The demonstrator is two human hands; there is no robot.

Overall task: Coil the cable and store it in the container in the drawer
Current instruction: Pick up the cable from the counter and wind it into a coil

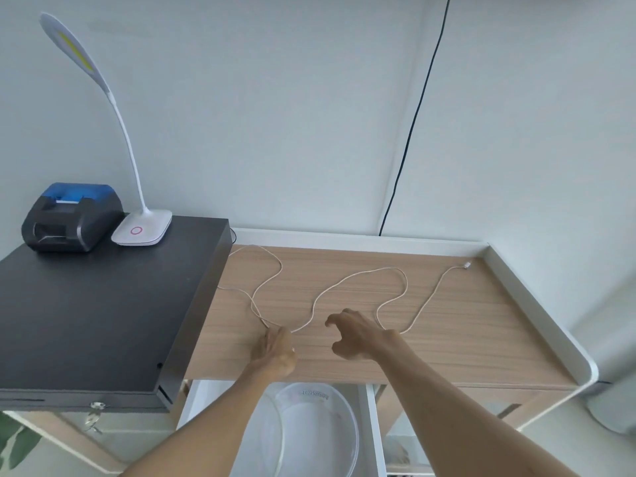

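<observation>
A thin white cable (358, 274) lies spread in loose curves across the wooden desk top (464, 325), its plug end (467, 265) near the back right. My left hand (275, 352) rests on the desk with its fingers pinched on the cable at a low bend. My right hand (354, 335) hovers just right of it, fingers curled apart, holding nothing. Below the desk's front edge the white drawer (373, 425) is pulled out, with a clear round container (320, 428) inside it.
A black cash box (96, 311) stands on the left, carrying a black and blue printer (70, 218) and a white gooseneck lamp (141, 228). A white raised rim (537, 304) borders the desk's back and right. A black wire (413, 125) hangs down the wall.
</observation>
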